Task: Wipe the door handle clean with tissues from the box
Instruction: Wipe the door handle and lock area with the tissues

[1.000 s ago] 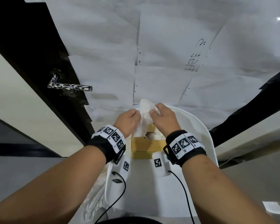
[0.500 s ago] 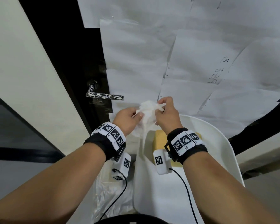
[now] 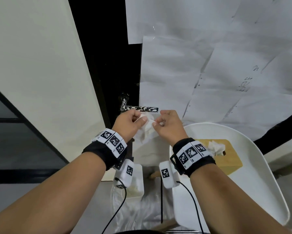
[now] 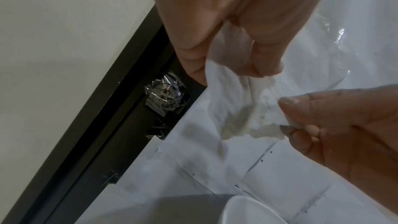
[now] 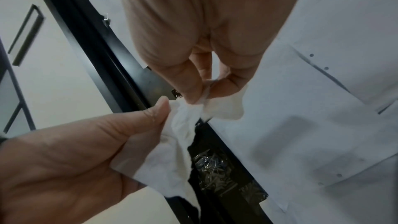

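A white tissue point(image 3: 146, 130) is stretched between both hands just below the door handle point(image 3: 139, 108), a black-and-white patterned lever on the black door edge. My left hand point(image 3: 131, 123) grips the tissue's left side with thumb and curled fingers; the tissue point(image 4: 234, 101) hangs from those fingers in the left wrist view. My right hand point(image 3: 167, 125) pinches the tissue's right edge point(image 5: 204, 103) between thumb and fingertips. The yellow tissue box point(image 3: 226, 154), with a tissue sticking out of its slot, sits on the white chair point(image 3: 260, 191) at the right.
White paper sheets point(image 3: 209, 73) cover the door behind the handle. A cream wall point(image 3: 40, 65) lies to the left of the black frame. A white bin with a plastic liner point(image 3: 135, 191) stands below the hands beside the chair. Cables hang from both wrist cameras.
Both hands have carried the tissue up and left from the box to just below the door handle. The view has swung left, so the box now sits at the right.
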Demonstrator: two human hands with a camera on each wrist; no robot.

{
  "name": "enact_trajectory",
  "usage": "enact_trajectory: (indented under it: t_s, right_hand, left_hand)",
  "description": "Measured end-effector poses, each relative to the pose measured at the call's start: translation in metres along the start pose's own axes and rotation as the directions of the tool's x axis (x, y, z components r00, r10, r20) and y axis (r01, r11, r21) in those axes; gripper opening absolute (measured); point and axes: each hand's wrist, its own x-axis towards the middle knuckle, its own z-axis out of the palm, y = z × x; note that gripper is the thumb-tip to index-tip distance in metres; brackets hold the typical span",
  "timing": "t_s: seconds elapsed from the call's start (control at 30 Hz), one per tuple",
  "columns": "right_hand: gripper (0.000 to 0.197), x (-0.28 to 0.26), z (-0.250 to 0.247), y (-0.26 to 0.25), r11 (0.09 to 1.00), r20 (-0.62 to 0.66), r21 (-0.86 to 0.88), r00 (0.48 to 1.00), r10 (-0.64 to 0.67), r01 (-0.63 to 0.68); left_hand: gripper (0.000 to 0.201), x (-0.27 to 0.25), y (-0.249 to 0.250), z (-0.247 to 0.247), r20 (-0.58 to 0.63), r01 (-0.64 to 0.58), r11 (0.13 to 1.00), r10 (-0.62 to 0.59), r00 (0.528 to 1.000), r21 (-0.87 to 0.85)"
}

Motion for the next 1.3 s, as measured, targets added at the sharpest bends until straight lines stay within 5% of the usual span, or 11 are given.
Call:
enact_trajectory:
  t_s: [0.27, 0.57, 0.87, 1.3]
  right_hand:
    - [0.007, 0.001, -0.005, -0.013, 0.994, 0.013, -0.1, 0.999, -0.043, 0.044]
    - [0.023, 0.021, -0.026, -0.019, 0.973, 0.062, -0.172, 0.987, -0.145, 0.154]
    - [0.028, 0.034, -0.038, -0.009, 0.813, 0.008, -0.518, 0.952, -0.306, 0.266]
    - [0.028, 0.057, -0.015, -0.009, 0.896, -0.008, -0.351, 0.956, -0.292, 0.271]
  left_hand:
    - [0.017, 0.002, 0.001, -0.017, -0.002, -0.016, 0.999, 0.016, 1.0, 0.03]
    - [0.004, 0.019, 0.022, -0.026, -0.191, -0.048, 0.986, 0.078, 0.978, 0.159]
    - [0.018, 0.032, 0.002, -0.033, -0.439, 0.059, 0.926, 0.12, 0.89, 0.372]
    - [0.048, 0.051, 0.004, -0.058, -0.675, 0.12, 0.972, 0.051, 0.736, 0.203]
